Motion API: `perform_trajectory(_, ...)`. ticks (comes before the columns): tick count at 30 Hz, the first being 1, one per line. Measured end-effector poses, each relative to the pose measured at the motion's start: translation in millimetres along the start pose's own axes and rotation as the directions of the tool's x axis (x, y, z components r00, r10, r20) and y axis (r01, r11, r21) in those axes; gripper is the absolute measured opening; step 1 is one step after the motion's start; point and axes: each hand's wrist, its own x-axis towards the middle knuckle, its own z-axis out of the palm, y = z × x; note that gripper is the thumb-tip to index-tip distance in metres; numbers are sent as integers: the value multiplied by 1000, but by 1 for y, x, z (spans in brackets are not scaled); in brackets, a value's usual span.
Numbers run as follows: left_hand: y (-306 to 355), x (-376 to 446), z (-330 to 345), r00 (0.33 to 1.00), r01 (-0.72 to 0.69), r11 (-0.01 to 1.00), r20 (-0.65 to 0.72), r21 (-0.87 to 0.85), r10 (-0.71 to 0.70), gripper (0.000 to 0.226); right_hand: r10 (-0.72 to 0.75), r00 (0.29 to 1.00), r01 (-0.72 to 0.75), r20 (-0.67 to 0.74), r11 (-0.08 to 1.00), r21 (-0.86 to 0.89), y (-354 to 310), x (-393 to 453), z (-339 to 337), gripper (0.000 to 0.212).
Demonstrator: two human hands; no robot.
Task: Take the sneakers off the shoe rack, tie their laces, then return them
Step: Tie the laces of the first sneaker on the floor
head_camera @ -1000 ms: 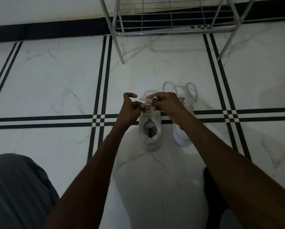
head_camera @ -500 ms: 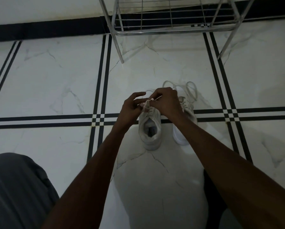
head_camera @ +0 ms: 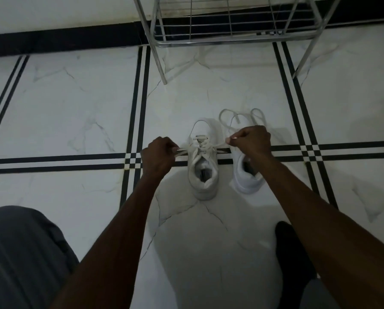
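Note:
Two white sneakers stand side by side on the floor, toes pointing away from me. The left sneaker has its laces stretched out to both sides over the tongue. My left hand pinches the left lace end, and my right hand pinches the right lace end. The right sneaker is partly hidden behind my right wrist; its loose laces lie in loops on the floor past its toe.
A metal wire shoe rack stands just beyond the sneakers against the wall; its front legs reach the floor on either side. The floor is white marble tile with black stripe lines. My grey-trousered knee fills the lower left.
My hands were close together over the left sneaker's tongue. Now they have pulled apart sideways, drawing the lace ends taut.

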Motion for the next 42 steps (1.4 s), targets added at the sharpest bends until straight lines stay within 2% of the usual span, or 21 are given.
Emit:
perform_trajectory(2,-6,-9,5,998,41,996,38,77,-44,8,-117,989,100,-87,979,-180,6,-5,6,9)
perform_trajectory(5,-3,-16,13,995,96,995,13,41,-96,10,-244,960,188,-141,928,-322,6,-8,20,12)
perform_trajectory(6,-3,-15,14,993,117,993,3,-17,-117,10,-269,955,212,-126,914,-346,5,-8,22,14)
perform_trajectory(8,-3,-12,12,987,159,957,15,-244,-160,13,-277,959,241,-67,914,-328,8,-3,23,14)
perform_trajectory(11,-3,-13,3,975,217,816,73,-536,-211,32,-155,988,152,-13,981,-124,12,8,21,14)
perform_trajectory(13,0,-13,3,969,236,702,111,-673,-219,29,-19,1000,18,6,995,96,7,11,19,13)
perform_trajectory(15,8,-13,6,966,244,588,139,-771,-218,26,98,991,-127,90,898,421,-3,8,17,14)
perform_trajectory(17,18,-13,10,960,270,483,192,-833,-204,27,125,969,-236,212,714,659,-15,-1,19,12)
perform_trajectory(19,27,-14,14,946,315,333,265,-889,-186,24,115,951,-297,287,599,744,-20,-8,21,16)
perform_trajectory(21,31,-13,16,932,350,226,314,-909,-182,36,151,945,-321,290,598,734,-19,-10,22,23)
perform_trajectory(23,29,-12,20,929,357,216,321,-909,-185,55,192,950,-311,248,669,675,-17,-9,25,35)
perform_trajectory(24,27,-12,23,926,359,222,315,-906,-209,54,196,955,-295,223,718,631,-15,-8,28,38)
perform_trajectory(26,25,-12,27,912,371,241,304,-897,-274,32,186,967,-252,175,813,525,-12,-7,33,39)
perform_trajectory(28,24,-11,30,897,392,259,303,-883,-322,21,170,974,-221,147,852,475,-10,-6,37,40)
perform_trajectory(34,22,-7,31,874,414,276,294,-867,-387,23,232,972,-228,43,875,427,-5,0,45,35)
perform_trajectory(36,19,-6,33,853,429,240,304,-871,-424,24,282,959,-269,28,875,402,-2,6,49,35)
perform_trajectory(39,18,-3,33,832,429,133,333,-893,-444,27,283,958,-275,42,868,413,-2,8,46,36)
perform_trajectory(42,20,-4,35,820,429,103,339,-897,-462,26,345,937,-334,59,832,442,-2,5,45,7)
